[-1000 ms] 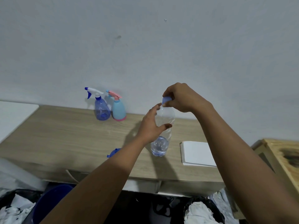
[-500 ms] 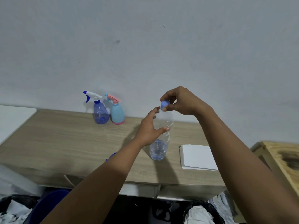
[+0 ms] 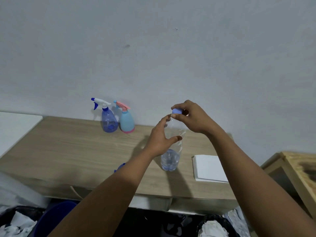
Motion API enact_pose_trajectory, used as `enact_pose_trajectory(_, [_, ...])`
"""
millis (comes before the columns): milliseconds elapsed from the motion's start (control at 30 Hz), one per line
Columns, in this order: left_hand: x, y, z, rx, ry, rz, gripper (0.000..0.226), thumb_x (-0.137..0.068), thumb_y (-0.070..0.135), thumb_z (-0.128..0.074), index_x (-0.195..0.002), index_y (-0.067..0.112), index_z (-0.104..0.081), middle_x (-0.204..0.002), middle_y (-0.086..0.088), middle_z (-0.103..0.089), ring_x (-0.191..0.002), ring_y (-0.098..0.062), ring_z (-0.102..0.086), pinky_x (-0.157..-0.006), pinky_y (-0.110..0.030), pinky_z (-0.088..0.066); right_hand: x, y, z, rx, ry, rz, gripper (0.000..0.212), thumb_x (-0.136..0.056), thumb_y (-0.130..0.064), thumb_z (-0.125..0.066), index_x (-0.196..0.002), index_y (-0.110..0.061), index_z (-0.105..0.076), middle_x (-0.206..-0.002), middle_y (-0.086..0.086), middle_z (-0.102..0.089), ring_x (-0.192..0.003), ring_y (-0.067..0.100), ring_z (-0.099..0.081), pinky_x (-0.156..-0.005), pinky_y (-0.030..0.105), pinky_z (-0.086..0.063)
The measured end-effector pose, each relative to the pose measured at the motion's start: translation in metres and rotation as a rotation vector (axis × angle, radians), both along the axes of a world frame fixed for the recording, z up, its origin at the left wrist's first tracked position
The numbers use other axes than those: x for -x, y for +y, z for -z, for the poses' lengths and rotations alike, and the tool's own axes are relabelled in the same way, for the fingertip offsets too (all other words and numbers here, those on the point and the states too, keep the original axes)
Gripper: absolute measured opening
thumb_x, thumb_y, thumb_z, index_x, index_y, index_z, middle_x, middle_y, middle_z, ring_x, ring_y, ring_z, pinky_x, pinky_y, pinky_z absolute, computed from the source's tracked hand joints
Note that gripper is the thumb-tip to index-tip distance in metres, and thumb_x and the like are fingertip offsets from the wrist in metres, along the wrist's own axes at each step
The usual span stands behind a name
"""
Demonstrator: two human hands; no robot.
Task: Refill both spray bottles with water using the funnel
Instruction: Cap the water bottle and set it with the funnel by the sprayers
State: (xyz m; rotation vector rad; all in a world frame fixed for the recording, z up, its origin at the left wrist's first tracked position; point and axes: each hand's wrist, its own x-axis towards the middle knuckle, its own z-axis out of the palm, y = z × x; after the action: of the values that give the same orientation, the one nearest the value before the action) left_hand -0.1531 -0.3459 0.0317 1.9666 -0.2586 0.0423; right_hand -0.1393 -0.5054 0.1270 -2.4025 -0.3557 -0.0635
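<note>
A clear plastic water bottle (image 3: pixel 171 158) stands on the wooden table (image 3: pixel 71 151) with a little water at its bottom. My left hand (image 3: pixel 160 139) grips its upper body. My right hand (image 3: pixel 191 117) pinches the blue cap (image 3: pixel 177 111) at the bottle's top. Two spray bottles stand against the wall at the back: a dark blue one (image 3: pixel 108 121) with a white trigger and a light blue one (image 3: pixel 126 122) with a pink trigger. A blue funnel (image 3: pixel 120 166) peeks out from behind my left forearm, mostly hidden.
A white pad of paper (image 3: pixel 209 168) lies on the table right of the water bottle. A wooden crate (image 3: pixel 297 170) stands at the far right. Below the table's front edge are a blue bucket (image 3: pixel 54 218) and dark bins with crumpled paper (image 3: pixel 17 223).
My right hand has shifted its grip on the cap, fingers turning around it. The bottle stays upright in my left hand. The view has drifted slightly.
</note>
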Motion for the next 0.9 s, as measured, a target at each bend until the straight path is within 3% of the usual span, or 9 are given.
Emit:
enact_pose_trajectory(67, [0.001, -0.001, 0.001, -0.003, -0.009, -0.017, 0.085, -0.072, 0.035, -0.086, -0.143, 0.031, -0.038, -0.141, 0.016, -0.048, -0.127, -0.01, -0.049, -0.105, -0.034, -0.044, 0.002, 0.005, 0.01, -0.149, -0.055, 0.098, 0.029, -0.085, -0.035, -0.076, -0.108, -0.018, -0.073, -0.1, -0.001, -0.062, -0.08, 0.006, -0.058, -0.075, 0.02, -0.044])
enact_pose_trajectory(167, [0.003, -0.004, 0.003, -0.039, -0.018, -0.03, 0.088, -0.072, 0.04, -0.084, -0.145, 0.029, -0.036, -0.143, 0.016, -0.048, -0.128, -0.009, -0.048, -0.105, -0.034, -0.043, 0.004, 0.016, 0.026, -0.307, -0.116, 0.308, 0.038, -0.07, -0.044, -0.087, -0.088, -0.015, -0.071, -0.08, -0.005, -0.061, -0.066, 0.005, -0.052, -0.061, 0.013, -0.04])
enact_pose_trajectory(233, [0.003, -0.004, 0.004, -0.042, -0.012, -0.027, 0.09, -0.072, 0.041, -0.084, -0.146, 0.029, -0.035, -0.145, 0.017, -0.047, -0.129, -0.009, -0.047, -0.106, -0.034, -0.043, 0.006, 0.021, 0.034, -0.396, -0.145, 0.365, 0.041, -0.068, -0.045, -0.088, -0.084, -0.014, -0.068, -0.079, -0.005, -0.06, -0.065, 0.006, -0.049, -0.059, 0.011, -0.038])
enact_pose_trajectory(367, [0.0, -0.001, 0.002, -0.017, -0.008, -0.052, 0.09, -0.072, 0.038, -0.086, -0.146, 0.032, -0.035, -0.146, 0.017, -0.045, -0.129, -0.007, -0.047, -0.106, -0.028, -0.042, 0.012, 0.023, 0.037, -0.414, -0.135, 0.236, 0.032, -0.088, -0.039, -0.073, -0.114, -0.021, -0.071, -0.096, -0.004, -0.059, -0.078, 0.007, -0.055, -0.07, 0.007, -0.042])
enact_pose_trajectory(467, [-0.001, -0.002, 0.006, -0.007, -0.019, -0.067, 0.091, -0.07, 0.036, -0.087, -0.145, 0.033, -0.036, -0.144, 0.017, -0.047, -0.127, -0.008, -0.05, -0.106, -0.03, -0.044, 0.013, 0.025, 0.042, -0.424, -0.172, 0.249, 0.022, -0.09, -0.036, -0.071, -0.109, -0.024, -0.072, -0.095, 0.005, -0.057, -0.077, 0.013, -0.055, -0.069, 0.007, -0.04])
enact_pose_trajectory(533, [-0.001, -0.004, 0.008, -0.018, -0.027, -0.076, 0.09, -0.07, 0.033, -0.088, -0.144, 0.032, -0.038, -0.143, 0.017, -0.049, -0.126, -0.008, -0.051, -0.105, -0.033, -0.046, 0.015, 0.031, 0.046, -0.467, -0.223, 0.314, 0.02, -0.087, -0.036, -0.074, -0.103, -0.024, -0.074, -0.089, 0.007, -0.057, -0.07, 0.006, -0.05, -0.065, 0.009, -0.04])
enact_pose_trajectory(667, [-0.003, -0.005, 0.01, -0.021, -0.052, -0.072, 0.09, -0.07, 0.028, -0.088, -0.145, 0.032, -0.038, -0.143, 0.017, -0.049, -0.127, -0.011, -0.052, -0.105, -0.041, -0.047, 0.018, 0.04, 0.051, -0.496, -0.274, 0.417, 0.027, -0.086, -0.039, -0.075, -0.106, -0.021, -0.075, -0.083, 0.001, -0.054, -0.066, 0.001, -0.048, -0.063, 0.008, -0.039])
enact_pose_trajectory(767, [-0.001, -0.003, 0.01, 0.001, -0.046, -0.027, 0.094, -0.07, 0.036, -0.087, -0.147, 0.034, -0.034, -0.147, 0.019, -0.045, -0.132, -0.008, -0.047, -0.106, -0.043, -0.046, 0.022, 0.032, 0.051, -0.571, -0.245, 0.384, 0.036, -0.083, -0.037, -0.079, -0.115, -0.02, -0.073, -0.087, 0.006, -0.055, -0.068, 0.002, -0.048, -0.068, 0.011, -0.042])
enact_pose_trajectory(900, [0.004, 0.009, 0.01, -0.045, 0.009, 0.045, 0.119, -0.062, 0.051, -0.087, -0.153, 0.043, -0.01, -0.158, 0.017, -0.031, -0.142, -0.008, -0.036, -0.111, -0.039, -0.041, 0.034, 0.024, 0.074, -0.736, -0.232, 0.428, 0.048, -0.085, -0.044, -0.073, -0.128, -0.024, -0.063, -0.096, 0.002, -0.053, -0.079, 0.008, -0.052, -0.076, 0.014, -0.045])
